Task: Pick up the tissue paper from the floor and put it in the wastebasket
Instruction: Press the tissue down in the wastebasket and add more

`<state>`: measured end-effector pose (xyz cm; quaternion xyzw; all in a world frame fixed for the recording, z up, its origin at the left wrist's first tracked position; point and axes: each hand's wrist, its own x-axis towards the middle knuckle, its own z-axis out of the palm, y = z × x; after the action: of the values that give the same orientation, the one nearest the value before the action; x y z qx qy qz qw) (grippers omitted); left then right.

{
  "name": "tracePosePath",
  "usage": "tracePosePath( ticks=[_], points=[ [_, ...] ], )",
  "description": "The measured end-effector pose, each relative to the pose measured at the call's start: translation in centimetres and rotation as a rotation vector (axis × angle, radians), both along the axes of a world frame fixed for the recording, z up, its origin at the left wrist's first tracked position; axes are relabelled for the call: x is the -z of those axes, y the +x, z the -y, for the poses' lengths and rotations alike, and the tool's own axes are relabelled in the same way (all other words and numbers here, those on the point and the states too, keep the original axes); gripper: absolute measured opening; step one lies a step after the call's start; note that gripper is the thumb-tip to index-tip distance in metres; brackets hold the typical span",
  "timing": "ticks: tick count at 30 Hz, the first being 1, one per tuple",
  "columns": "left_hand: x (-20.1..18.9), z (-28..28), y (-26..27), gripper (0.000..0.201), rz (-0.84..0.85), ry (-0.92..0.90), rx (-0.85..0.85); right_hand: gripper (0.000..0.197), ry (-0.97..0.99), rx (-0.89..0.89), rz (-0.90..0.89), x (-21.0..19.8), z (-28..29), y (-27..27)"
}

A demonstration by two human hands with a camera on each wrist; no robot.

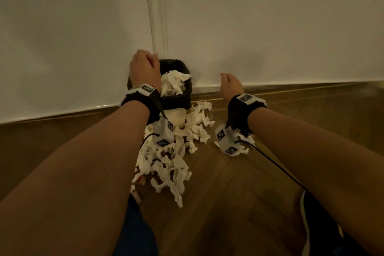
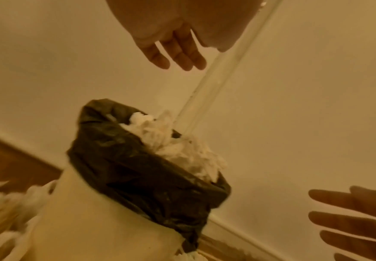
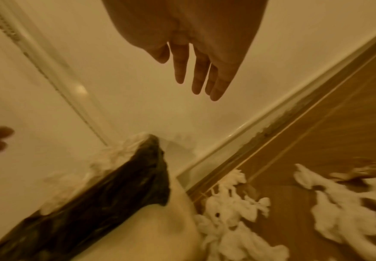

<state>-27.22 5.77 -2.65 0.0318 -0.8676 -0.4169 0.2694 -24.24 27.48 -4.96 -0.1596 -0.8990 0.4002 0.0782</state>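
Both grips slack and empty, left hand [image 1: 144,66] above the heaped wastebasket [image 1: 180,97], right hand [image 1: 231,84] beside it; tissue paper [image 1: 166,164] below looks light, soft, tearable, so I'd bunch it from underneath.

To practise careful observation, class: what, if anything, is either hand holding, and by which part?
Nothing is held. The left hand hangs open above the wastebasket, and the right hand is open too, its fingers straight and bare.

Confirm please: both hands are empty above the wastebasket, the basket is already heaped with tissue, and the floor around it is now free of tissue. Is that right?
Not quite. Much tissue paper is on the floor beside the wastebasket, as the head view shows. The left hand and right hand are empty, and the basket is heaped.
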Motion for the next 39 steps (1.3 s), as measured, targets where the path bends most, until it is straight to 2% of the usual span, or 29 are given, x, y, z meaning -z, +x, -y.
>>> tracePosePath(
  ticks=[5,8,12,16,19,23,26,29,33,37,39],
  points=[
    [-1.0,-6.3,2.7,0.028,-0.074,-0.203,0.388,0.041,0.055,0.117,0.081,2.5,-6.0,3.8],
    [1.1,-10.4,5.2,0.021,0.029,-0.330,0.598,0.039,0.081,0.162,0.150,4.5,-9.3,5.6],
    [7.0,-14.6,8.8,0.020,0.262,-0.437,0.753,0.036,0.199,0.143,0.298,7.7,-12.4,7.5],
    [14.4,-17.0,11.3,0.027,0.571,-0.646,0.767,0.040,0.440,-0.057,0.493,10.5,-13.7,8.5],
    [18.8,-18.0,12.3,0.032,0.646,-0.778,0.720,0.041,0.529,-0.204,0.505,12.0,-14.4,8.9],
    [22.2,-19.3,12.3,0.048,0.553,-0.786,0.652,0.043,0.548,-0.252,0.521,14.2,-15.5,9.1],
    [23.3,-20.5,11.1,0.059,0.461,-0.777,0.642,0.047,0.482,-0.235,0.532,15.8,-16.1,8.8],
    [24.1,-21.3,9.6,0.065,0.471,-0.874,0.695,0.044,0.497,-0.241,0.492,17.0,-16.6,8.3],
    [25.4,-21.5,8.8,0.050,0.632,-0.936,0.796,0.039,0.515,-0.224,0.465,17.8,-17.5,7.4],
    [26.9,-20.2,10.5,0.037,0.475,-0.890,0.765,0.041,0.522,-0.217,0.451,18.3,-18.2,6.5],
    [27.4,-19.4,10.9,0.035,0.449,-0.834,0.782,0.040,0.526,-0.211,0.447,18.3,-18.2,6.0]
  ],
)
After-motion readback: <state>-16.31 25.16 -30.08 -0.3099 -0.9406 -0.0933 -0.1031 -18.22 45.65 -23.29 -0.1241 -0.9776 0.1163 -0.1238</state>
